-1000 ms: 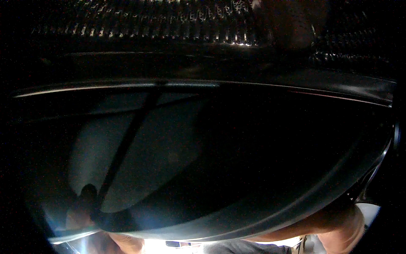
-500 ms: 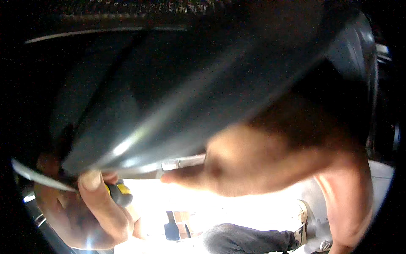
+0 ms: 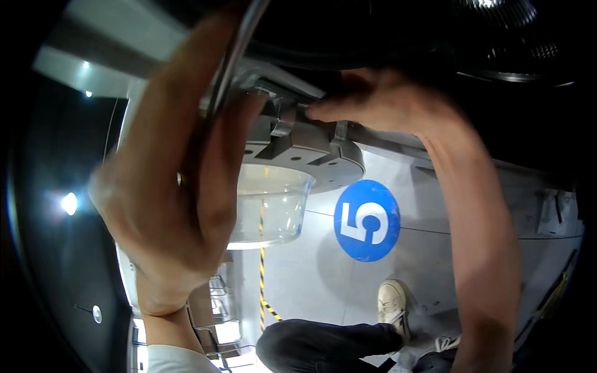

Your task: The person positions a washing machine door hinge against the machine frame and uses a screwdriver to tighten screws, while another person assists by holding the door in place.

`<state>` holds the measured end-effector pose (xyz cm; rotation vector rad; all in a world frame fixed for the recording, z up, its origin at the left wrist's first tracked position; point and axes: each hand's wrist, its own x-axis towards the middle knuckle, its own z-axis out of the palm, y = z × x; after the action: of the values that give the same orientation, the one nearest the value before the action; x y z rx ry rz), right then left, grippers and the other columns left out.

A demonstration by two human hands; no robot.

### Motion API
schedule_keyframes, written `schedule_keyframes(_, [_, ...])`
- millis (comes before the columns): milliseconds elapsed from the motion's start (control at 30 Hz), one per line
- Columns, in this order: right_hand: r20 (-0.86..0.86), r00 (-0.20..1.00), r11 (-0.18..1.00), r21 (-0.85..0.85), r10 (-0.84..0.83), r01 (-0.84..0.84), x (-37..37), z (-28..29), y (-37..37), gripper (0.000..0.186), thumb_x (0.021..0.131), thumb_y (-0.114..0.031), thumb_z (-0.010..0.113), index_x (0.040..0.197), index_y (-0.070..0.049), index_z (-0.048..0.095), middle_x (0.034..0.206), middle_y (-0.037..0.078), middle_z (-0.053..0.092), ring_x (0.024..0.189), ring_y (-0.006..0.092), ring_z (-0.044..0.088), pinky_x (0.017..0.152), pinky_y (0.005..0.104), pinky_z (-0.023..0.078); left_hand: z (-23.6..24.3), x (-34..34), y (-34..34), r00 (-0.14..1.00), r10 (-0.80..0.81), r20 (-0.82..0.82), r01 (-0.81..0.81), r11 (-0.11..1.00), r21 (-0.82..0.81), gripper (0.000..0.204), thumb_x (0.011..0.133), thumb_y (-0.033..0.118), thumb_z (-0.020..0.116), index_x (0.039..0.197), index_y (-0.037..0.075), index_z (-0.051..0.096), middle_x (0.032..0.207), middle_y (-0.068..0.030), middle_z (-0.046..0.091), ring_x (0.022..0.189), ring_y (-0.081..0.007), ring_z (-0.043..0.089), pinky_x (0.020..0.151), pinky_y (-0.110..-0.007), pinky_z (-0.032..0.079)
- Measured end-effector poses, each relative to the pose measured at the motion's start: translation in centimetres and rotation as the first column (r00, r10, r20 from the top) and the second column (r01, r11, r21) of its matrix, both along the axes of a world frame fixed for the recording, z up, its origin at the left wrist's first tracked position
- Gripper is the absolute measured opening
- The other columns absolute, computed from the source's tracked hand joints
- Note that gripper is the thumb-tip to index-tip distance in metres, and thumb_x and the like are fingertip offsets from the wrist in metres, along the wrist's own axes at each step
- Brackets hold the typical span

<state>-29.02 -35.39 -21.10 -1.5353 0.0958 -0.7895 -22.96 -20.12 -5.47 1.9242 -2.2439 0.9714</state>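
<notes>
My left hand (image 3: 168,168), blurred, is closed around a thin metal shaft (image 3: 238,53) that rises past the thumb and fingers; any handle is hidden in the palm. My right hand (image 3: 395,102) reaches in under a dark body (image 3: 385,37). Its thumb points left at a metal clip (image 3: 285,118) on a grey slotted part (image 3: 305,149). The other fingers of that hand are lost in shadow. Below the grey part shows a clear plastic tub (image 3: 273,208), partly covered by my left hand.
The dark body fills the upper right, with a ribbed clear lens (image 3: 497,12) in it. On the grey floor lies a blue round marking (image 3: 376,186) and black-and-yellow tape (image 3: 262,280). A light shoe (image 3: 393,303) and dark trousers (image 3: 323,345) show at the bottom.
The view has swung round, so the glossy dark panel no longer fills the middle. My left hand appears higher and nearer; the right hand's thumb now points at the clip.
</notes>
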Motion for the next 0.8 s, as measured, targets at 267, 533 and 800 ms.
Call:
schedule_keyframes(267, [-0.044, 0.999, 0.996, 0.082, 0.030, -0.026, 0.8, 0.6, 0.0, 0.037, 0.080, -0.015, 0.075, 0.112, 0.000, 0.066, 0.097, 0.008, 0.069, 0.090, 0.0153, 0.063, 0.074, 0.0275, 0.048, 1.0, -0.6, 8.5, 0.874, 0.425, -0.236, -0.358, 0.891, 0.279, 0.029, 0.091, 0.002, 0.058, 0.119, -0.007, 0.060, 0.067, -0.0133, 0.065, 0.051, -0.0155, 0.060, 0.051, -0.028, 0.046])
schedule_keyframes(533, [-0.100, 0.995, 0.994, 0.107, -0.022, 0.033, 1.6, 0.1, -0.1, 0.044, 0.079, -0.019, 0.075, 0.118, -0.001, 0.064, 0.098, 0.007, 0.068, 0.086, 0.0143, 0.060, 0.072, 0.0274, 0.046, 0.8, 0.1, 7.1, 0.799, 0.531, -0.283, -0.411, 0.825, 0.389, 0.021, 0.094, 0.007, 0.053, 0.112, 0.001, 0.061, 0.055, -0.0138, 0.057, 0.047, -0.0228, 0.060, 0.050, -0.031, 0.045])
schedule_keyframes(800, [0.032, 0.999, 0.984, 0.178, -0.025, 0.019, 2.4, -0.5, -0.1, 0.032, 0.073, -0.020, 0.070, 0.098, 0.000, 0.067, 0.083, 0.004, 0.063, 0.077, 0.0151, 0.056, 0.070, 0.0302, 0.043, 1.7, -0.5, 5.9, 0.742, 0.622, -0.247, -0.487, 0.755, 0.438, 0.020, 0.093, 0.008, 0.053, 0.109, 0.000, 0.063, 0.057, -0.0155, 0.059, 0.049, -0.0258, 0.061, 0.052, -0.034, 0.046])
